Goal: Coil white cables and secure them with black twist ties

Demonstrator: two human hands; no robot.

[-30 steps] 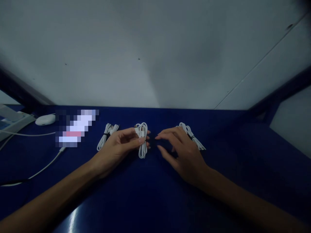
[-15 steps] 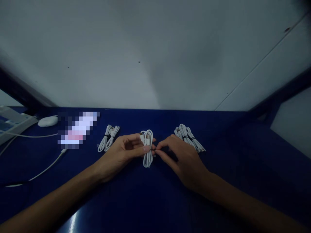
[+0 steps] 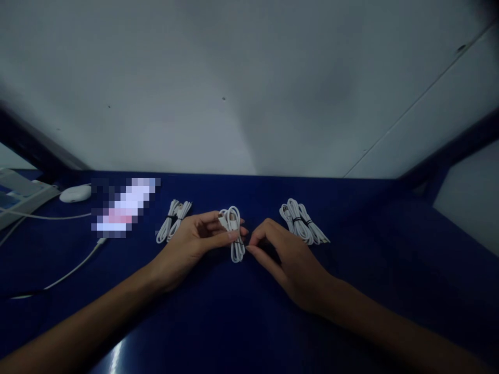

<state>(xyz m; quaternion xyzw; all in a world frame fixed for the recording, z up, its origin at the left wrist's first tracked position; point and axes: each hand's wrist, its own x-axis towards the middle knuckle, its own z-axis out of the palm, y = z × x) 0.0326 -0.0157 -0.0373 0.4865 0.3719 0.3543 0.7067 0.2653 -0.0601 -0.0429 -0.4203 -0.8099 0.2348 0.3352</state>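
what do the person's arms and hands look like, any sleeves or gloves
Both forearms are bare as far as the picture shows, with no sleeves in view. The left hand and right hand wear no gloves; no watch, ring or bracelet is visible in the dim light.

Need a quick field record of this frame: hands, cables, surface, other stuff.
left hand: pinches the middle cable bundle, lifted slightly off the table
right hand: fingertips at the bundle's right side; contact unclear
left bundle: tied, lying on the table, untouched
right bundle: tied, lying on the table, untouched
surface: dark blue table
far left: white mouse, a loose white cable
backdrop: grey wall
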